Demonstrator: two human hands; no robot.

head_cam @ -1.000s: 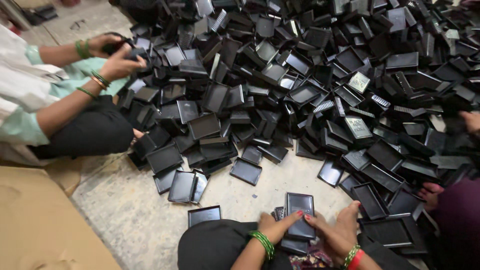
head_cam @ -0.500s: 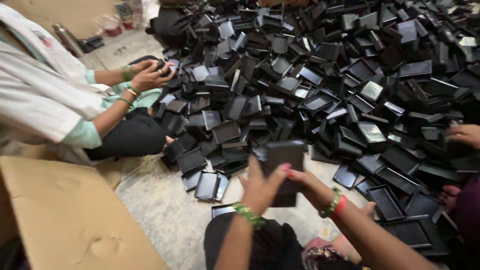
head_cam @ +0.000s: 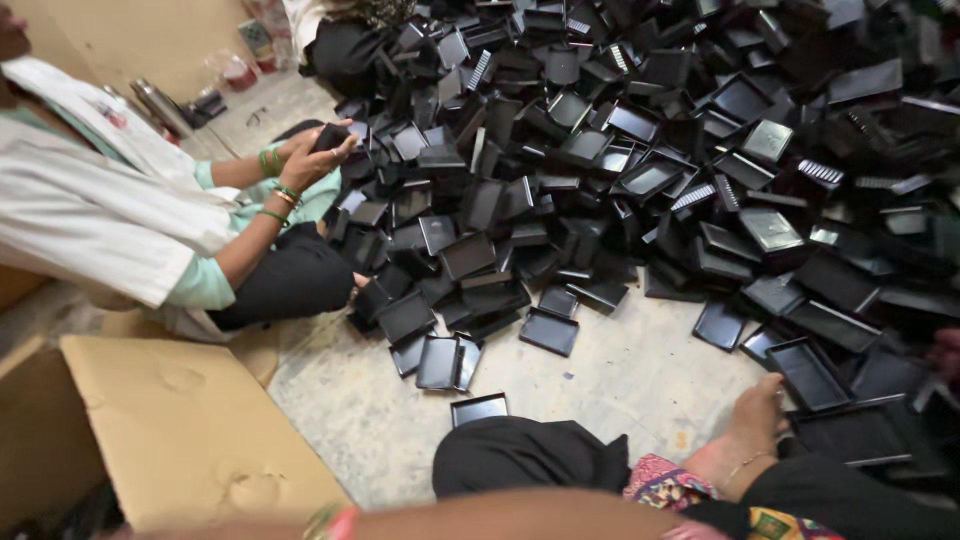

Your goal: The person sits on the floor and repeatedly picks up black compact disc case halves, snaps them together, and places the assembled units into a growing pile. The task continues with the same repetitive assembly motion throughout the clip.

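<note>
Only one forearm of mine lies across the bottom edge, stretched to the left, with pink and green bangles [head_cam: 335, 520] at the wrist. My right hand [head_cam: 255, 531] is a blur at the frame's edge over the cardboard box [head_cam: 180, 430]; what it holds is hidden. My left hand is out of view. A big heap of black plastic trays [head_cam: 640, 170] covers the floor ahead. One single tray [head_cam: 478, 408] lies just beyond my black-clad knee [head_cam: 530, 455]. My bare foot [head_cam: 750, 430] with an anklet rests by the heap's edge.
A co-worker in a white coat with teal sleeves sits at the left, both hands [head_cam: 315, 155] on a small black tray. A steel flask [head_cam: 160, 105] and small containers [head_cam: 235, 70] stand at the back left. Bare concrete floor [head_cam: 620, 380] shows between me and the heap.
Both my hands held a black tray up in front of me; now the arm has swung down and left toward the cardboard box, and the view has turned left.
</note>
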